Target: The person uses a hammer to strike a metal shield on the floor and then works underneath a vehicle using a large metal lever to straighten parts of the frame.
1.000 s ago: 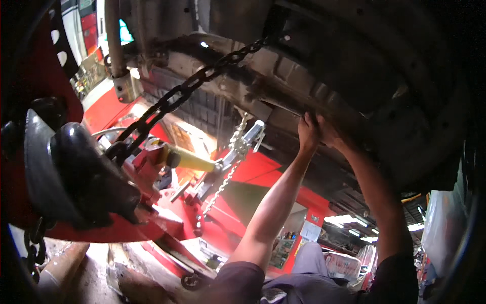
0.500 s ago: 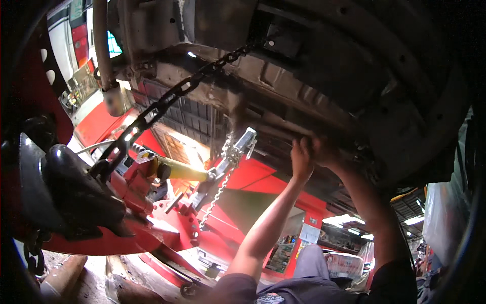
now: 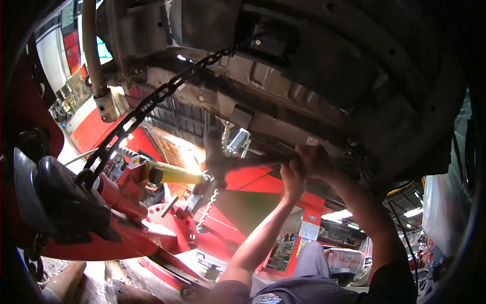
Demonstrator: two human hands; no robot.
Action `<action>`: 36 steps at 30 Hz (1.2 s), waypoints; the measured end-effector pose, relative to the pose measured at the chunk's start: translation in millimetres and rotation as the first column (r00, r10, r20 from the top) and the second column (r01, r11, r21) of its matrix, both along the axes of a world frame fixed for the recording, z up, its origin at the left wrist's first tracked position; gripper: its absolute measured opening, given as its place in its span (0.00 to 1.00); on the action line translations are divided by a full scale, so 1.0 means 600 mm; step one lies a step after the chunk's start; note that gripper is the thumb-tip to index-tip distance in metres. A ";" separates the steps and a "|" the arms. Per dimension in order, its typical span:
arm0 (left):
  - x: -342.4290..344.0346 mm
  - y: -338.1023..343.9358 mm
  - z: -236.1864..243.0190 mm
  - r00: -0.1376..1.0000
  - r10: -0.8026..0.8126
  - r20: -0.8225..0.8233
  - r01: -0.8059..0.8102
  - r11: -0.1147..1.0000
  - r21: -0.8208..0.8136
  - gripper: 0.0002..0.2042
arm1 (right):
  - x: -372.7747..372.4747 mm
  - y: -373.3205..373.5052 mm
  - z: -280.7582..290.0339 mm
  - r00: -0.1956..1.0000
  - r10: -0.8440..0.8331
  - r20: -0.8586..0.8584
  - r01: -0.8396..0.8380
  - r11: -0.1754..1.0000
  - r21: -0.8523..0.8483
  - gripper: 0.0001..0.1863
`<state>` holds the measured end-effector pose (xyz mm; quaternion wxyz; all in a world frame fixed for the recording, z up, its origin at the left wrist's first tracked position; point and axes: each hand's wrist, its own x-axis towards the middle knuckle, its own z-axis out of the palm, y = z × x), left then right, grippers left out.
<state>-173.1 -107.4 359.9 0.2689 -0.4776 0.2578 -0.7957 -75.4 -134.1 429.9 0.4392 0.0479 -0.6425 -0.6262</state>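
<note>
Overhead spreads the dark underside of a vehicle (image 3: 334,71). Below it, both my hands are closed around the handle of a hammer (image 3: 253,162), one beside the other. My left hand (image 3: 292,177) is lower and nearer the hammer head; my right hand (image 3: 315,159) grips close to the handle's end. The hammer lies roughly level, its head (image 3: 215,158) to the left, smeared by motion and apart from the metal above. Behind the hammer, a silvery clamp (image 3: 239,141) with a thin chain (image 3: 206,210) is partly hidden.
A heavy dark chain (image 3: 164,91) runs taut from the underside to red pulling equipment (image 3: 126,238) at left. A yellow cylinder (image 3: 174,172) points toward the clamp. An upright tube (image 3: 93,50) stands at upper left. Clear plastic sheeting (image 3: 445,202) hangs at right.
The hammer head has dropped from against the underside to well below it, swinging down and left. Both hands have shifted slightly left and lower with the handle. The view has tilted a little.
</note>
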 end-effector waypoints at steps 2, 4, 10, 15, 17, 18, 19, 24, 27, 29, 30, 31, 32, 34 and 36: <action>-0.010 0.010 0.056 0.978 0.187 0.094 -0.159 0.956 -0.246 0.22 | 0.000 0.014 0.018 0.986 0.136 -0.093 -0.130 0.989 0.068 0.17; -0.044 0.012 0.115 0.935 0.301 0.189 -0.293 0.954 -0.067 0.21 | -0.026 0.021 0.032 0.947 0.283 -0.149 -0.266 0.956 0.124 0.17; -0.063 0.011 0.046 0.937 0.348 0.036 -0.331 0.916 -0.228 0.13 | -0.043 0.004 -0.024 0.988 0.127 -0.082 -0.118 0.987 0.113 0.12; -0.077 0.013 -0.026 0.994 0.112 0.015 -0.112 0.993 -0.035 0.19 | -0.052 -0.056 -0.116 0.954 0.282 0.105 -0.296 0.944 0.144 0.07; -0.091 0.042 -0.024 0.988 0.157 0.002 -0.157 0.983 0.091 0.19 | -0.057 -0.041 -0.112 0.954 0.267 0.138 -0.280 0.956 0.083 0.06; -0.104 0.061 -0.006 0.987 0.163 0.016 -0.164 0.982 0.092 0.19 | -0.069 -0.015 -0.097 0.961 0.249 0.124 -0.261 0.961 0.095 0.05; -0.112 0.088 0.018 0.934 0.345 0.097 -0.342 0.939 -0.042 0.16 | -0.076 0.035 -0.071 0.961 0.249 0.125 -0.261 0.961 0.089 0.05; -0.053 0.117 0.128 0.750 0.658 -0.063 -0.643 0.705 -0.299 0.14 | -0.037 0.301 0.120 0.841 0.501 -0.206 -0.541 0.777 -0.321 0.16; -0.060 0.110 0.013 0.966 0.241 -0.090 -0.256 0.859 -0.444 0.21 | -0.055 0.223 -0.012 0.891 0.432 -0.143 -0.455 0.857 -0.242 0.11; -0.074 0.129 -0.031 0.985 0.174 -0.024 -0.169 0.903 -0.395 0.19 | -0.063 0.213 -0.065 0.927 0.358 -0.108 -0.374 0.895 -0.245 0.10; -0.078 0.143 -0.038 0.990 0.140 -0.020 -0.137 0.924 -0.357 0.19 | -0.064 0.204 -0.065 0.944 0.322 -0.076 -0.331 0.912 -0.242 0.12; -0.073 0.137 -0.046 0.991 0.132 -0.028 -0.133 0.923 -0.361 0.19 | -0.059 0.194 -0.057 0.924 0.378 0.052 -0.371 0.922 -0.109 0.13; -0.072 0.128 -0.064 0.983 0.178 -0.036 -0.180 0.934 -0.309 0.18 | -0.055 0.173 -0.066 0.927 0.371 0.046 -0.363 0.923 -0.127 0.13; -0.088 0.112 -0.069 0.971 0.239 -0.016 -0.235 0.940 -0.248 0.17 | -0.057 0.105 -0.092 0.893 0.405 0.197 -0.399 0.914 -0.069 0.13; -0.088 0.122 -0.040 0.887 0.460 -0.027 -0.447 0.845 -0.292 0.15 | -0.047 0.134 -0.071 0.904 0.396 0.161 -0.382 0.917 -0.115 0.14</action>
